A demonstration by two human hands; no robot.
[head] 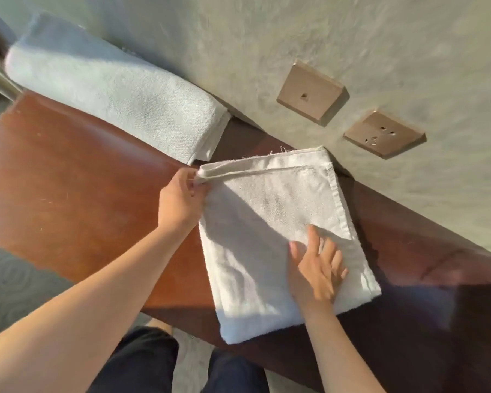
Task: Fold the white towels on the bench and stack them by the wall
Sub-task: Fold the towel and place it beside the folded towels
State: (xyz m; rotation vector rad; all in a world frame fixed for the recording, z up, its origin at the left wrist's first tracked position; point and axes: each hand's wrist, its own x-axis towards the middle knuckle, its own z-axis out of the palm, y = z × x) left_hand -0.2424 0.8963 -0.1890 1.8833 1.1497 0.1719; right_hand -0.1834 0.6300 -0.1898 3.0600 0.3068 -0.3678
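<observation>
Pinching the far-left corner of the folded white towel (270, 222) with our left hand (179, 202), we press our right hand (316, 272), fingers spread, flat on its near-right part. The towel lies on the brown bench (68, 171), its far edge by the wall (267, 38); another folded towel (111, 89) rests far left against that wall.

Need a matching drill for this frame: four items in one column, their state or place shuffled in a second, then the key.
Items:
1. left hand
2. right hand
3. folded towel stack
4. wall sockets

States or places:
A. rests flat, fingers spread, on the towel being folded
B. set in the grey wall above the bench
C. pinches that towel's corner
D. lies on the bench against the wall

Pairs: 1-C, 2-A, 3-D, 4-B
</observation>
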